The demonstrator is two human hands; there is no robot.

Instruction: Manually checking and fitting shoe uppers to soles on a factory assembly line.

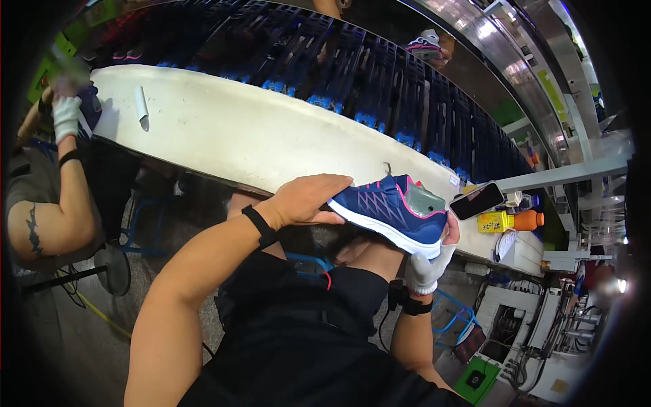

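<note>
A navy sneaker (383, 205) with pink trim and a white sole is held over the near edge of the white bench, its toe to the left. A grey-green shoe last (424, 199) fills its opening. Bare fingers of my left hand (306, 197) close around the toe, thumb beneath and fingers above. At the heel end, my right hand (430, 268), in a white glove that leaves some fingertips bare, grips the sneaker from below and behind. Part of that grip is hidden by the sole.
On the white bench (224, 115) lies a pale blade-like tool (141, 108). A phone (477, 200), a yellow carton (495, 222) and an orange bottle (528, 220) crowd its right end. Dark slatted conveyor (352, 74) runs behind. A co-worker's gloved hand (66, 117) is at left; another sneaker (424, 46) is held across.
</note>
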